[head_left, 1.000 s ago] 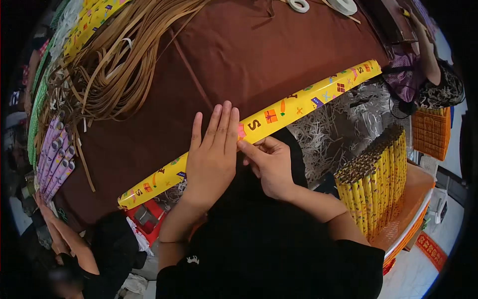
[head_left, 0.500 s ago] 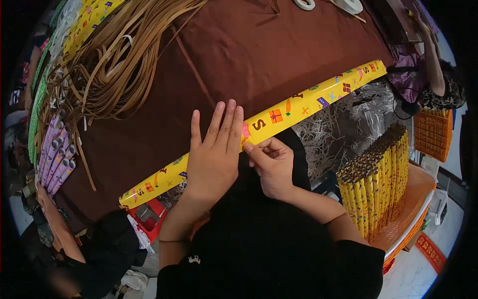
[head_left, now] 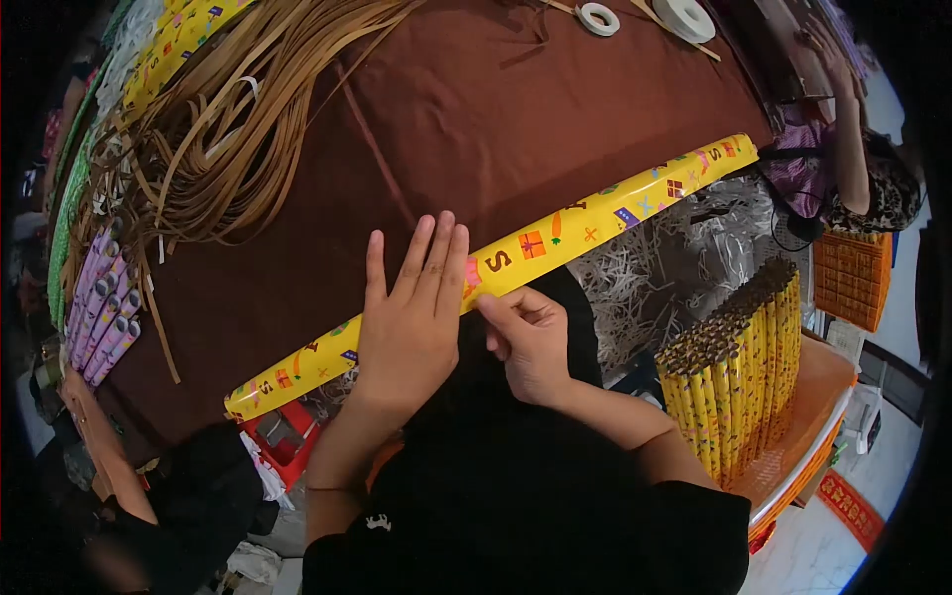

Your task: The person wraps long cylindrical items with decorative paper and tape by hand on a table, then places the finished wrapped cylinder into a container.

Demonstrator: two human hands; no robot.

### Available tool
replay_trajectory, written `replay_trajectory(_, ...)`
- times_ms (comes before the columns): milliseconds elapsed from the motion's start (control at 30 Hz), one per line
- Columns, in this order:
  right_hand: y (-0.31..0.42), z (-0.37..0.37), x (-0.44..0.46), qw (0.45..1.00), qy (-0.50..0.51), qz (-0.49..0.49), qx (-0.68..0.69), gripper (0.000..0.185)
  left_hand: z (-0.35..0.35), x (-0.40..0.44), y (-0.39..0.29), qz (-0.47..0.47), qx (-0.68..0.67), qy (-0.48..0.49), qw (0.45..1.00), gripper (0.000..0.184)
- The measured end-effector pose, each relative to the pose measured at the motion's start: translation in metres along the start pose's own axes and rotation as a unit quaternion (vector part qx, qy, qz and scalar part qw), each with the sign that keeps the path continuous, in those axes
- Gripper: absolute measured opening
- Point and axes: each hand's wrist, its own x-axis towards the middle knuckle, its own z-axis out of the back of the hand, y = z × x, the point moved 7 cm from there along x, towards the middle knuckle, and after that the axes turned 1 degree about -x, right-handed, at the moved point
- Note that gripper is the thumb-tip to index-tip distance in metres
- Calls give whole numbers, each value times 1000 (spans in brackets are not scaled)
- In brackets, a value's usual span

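Note:
A long roll of yellow printed wrapping paper (head_left: 575, 223) lies slantwise along the near edge of the brown-covered table. It carries gift, carrot and letter patterns. Flat across its middle rests my left hand (head_left: 412, 327), fingers stretched out and reaching past the far side of the roll. Close to the right of it, my right hand (head_left: 528, 337) is closed in a pinch at the roll's near edge, thumb tip against the yellow paper. The other fingers of that hand are curled in.
Brown strips (head_left: 238, 149) are heaped at the left, above purple rolls (head_left: 104, 307). White tape rolls (head_left: 684, 18) sit at the far edge. A crate (head_left: 803, 436) at the right holds many finished yellow rolls (head_left: 729, 387). White shreds (head_left: 635, 297) lie below the table edge. Other people's arms (head_left: 848, 149) show at both sides.
The whole view has shifted slightly, so the table things sit a little lower and further left. Both hands keep nearly the same places on the roll.

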Motion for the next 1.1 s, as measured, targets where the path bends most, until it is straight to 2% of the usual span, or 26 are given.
replay_trajectory(33, -1, 2, 3, 1000, -12, -4, -4, 8, 0, 0, -1, 3, 2, 1, 1000, 62)
replay_trajectory(133, -7, 7, 1, 998, 38, -52, 15, 11, 2, 3, 0, 8, 18, 0, 1000, 57)
replay_trajectory(167, -6, 5, -5, 996, 31, -80, 26, 18, 2, 3, 1, 7, 34, -5, 999, 56)
replay_trajectory(200, -15, 11, -12, 981, 137, -128, 51, 40, 3, 4, 0, 12, 37, 13, 999, 56)
replay_trajectory(267, 10, -1, -26, 946, 277, -142, 89, 59, -2, 3, 1, 22, 46, 10, 999, 57)
replay_trajectory(300, 14, 0, -31, 938, 301, -152, 76, 68, 0, 4, 0, 20, 17, 20, 999, 65)
replay_trajectory(333, 19, 7, -32, 940, 299, -153, 67, 68, 1, 4, 0, 22, 17, 12, 1000, 65)
replay_trajectory(433, 41, 44, -19, 975, 190, -91, -75, 63, 1, 4, -3, 33, 19, 8, 999, 64)
replay_trajectory(467, 50, 64, -5, 988, 115, -34, -102, 52, -1, 3, -3, 34, 31, 6, 999, 63)
replay_trajectory(500, 66, 71, 6, 995, 75, 28, -62, 34, -2, 2, -3, 34, 43, 6, 998, 62)
replay_trajectory(567, 80, 76, 20, 992, 43, 44, -113, 20, -6, 0, -2, 34, 54, -2, 998, 62)
replay_trajectory(633, 88, 70, 30, 990, 4, 38, -134, 18, -7, -2, -3, 32, 66, -8, 997, 61)
replay_trajectory(700, 89, 75, 35, 978, -54, -18, -202, 21, -6, -1, -4, 35, 71, -6, 997, 61)
replay_trajectory(833, 85, 75, 38, 993, -14, -14, -112, 24, -6, 1, -2, 45, 53, 12, 998, 65)
replay_trajectory(967, 80, 79, 33, 994, 38, -32, -101, 21, -2, 2, -3, 47, 38, 23, 998, 67)
replay_trajectory(1000, 83, 83, 29, 994, 34, -27, -102, 21, -1, 3, -3, 55, 44, 27, 997, 62)
replay_trajectory(1033, 81, 80, 23, 992, 92, -64, -55, 19, -1, 4, -4, 62, 49, 30, 996, 57)
replay_trajectory(1067, 81, 76, 15, 984, 149, -101, -8, 33, -1, 4, -6, 57, 47, 27, 997, 57)
replay_trajectory(1100, 85, 74, 7, 980, 163, -115, -3, 43, -2, 3, -6, 65, 56, 30, 996, 56)
